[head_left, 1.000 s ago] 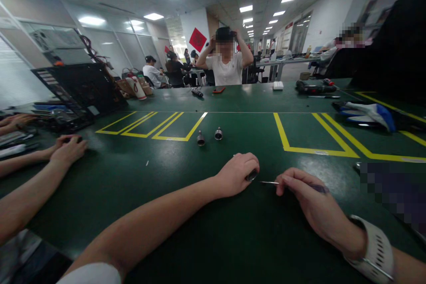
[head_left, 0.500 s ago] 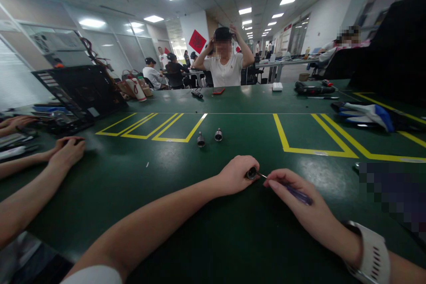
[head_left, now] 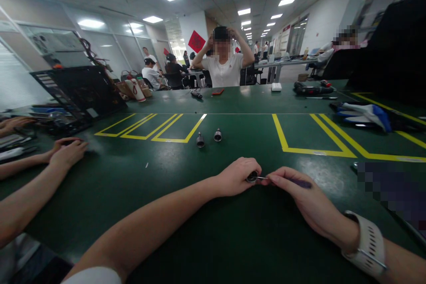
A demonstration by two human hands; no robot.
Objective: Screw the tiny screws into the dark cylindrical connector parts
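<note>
My left hand (head_left: 237, 177) is closed around a small round metal cup-shaped part (head_left: 251, 177), its hollow end turned towards my right hand. In my right hand (head_left: 296, 188) is a thin screwdriver (head_left: 301, 183) with a purple handle. Its slim shaft reaches to the mouth of the metal part; whether the tip touches the inside, I cannot tell. Two similar metal parts, one on the left (head_left: 200, 140) and one on the right (head_left: 217, 135), stand on the green table (head_left: 186, 239) beyond my left hand, each with a narrow stem pointing up.
Yellow tape outlines (head_left: 169, 140) mark the table. At the right lie blue-and-white gloves (head_left: 366, 115) and a black tool (head_left: 313, 88). Another person's hands (head_left: 68, 153) rest at the left edge, near a black frame (head_left: 80, 97). A person in white (head_left: 226, 71) is across the table.
My right hand has tilted the screwdriver flatter and brought its shaft up to the metal part's mouth. My left hand stays nearly in place, still holding the part.
</note>
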